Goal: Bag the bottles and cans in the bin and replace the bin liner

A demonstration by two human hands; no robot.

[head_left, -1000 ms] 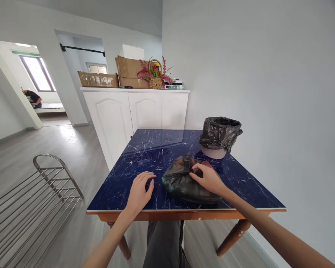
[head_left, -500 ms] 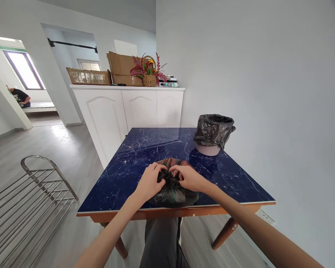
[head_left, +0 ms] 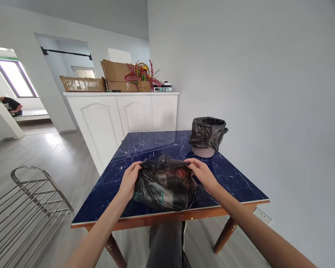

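Note:
A black plastic bag (head_left: 164, 186) lies at the front edge of the blue marble-patterned table (head_left: 111, 186). Through its thin film show reddish, white and green contents that I cannot identify. My left hand (head_left: 130, 178) pinches the bag's rim at the left. At the right, my right hand (head_left: 202, 172) grips the same rim between thumb and fingers. The rim is stretched wide between both hands. Behind my right hand stands a pinkish bin (head_left: 203, 152) with a black bag liner (head_left: 208, 134) folded over its top.
A white cabinet (head_left: 100, 123) beyond the table carries cardboard boxes (head_left: 118, 74) and a flower basket (head_left: 144, 85). On the left is a metal rack (head_left: 44, 193). A wall (head_left: 254, 93) runs along the right. A person (head_left: 12, 106) sits in the far room.
My hands have moved apart from the bag's gathered middle, and its rim is now spread between them. The bag looks wider and taller. The view has shifted slightly.

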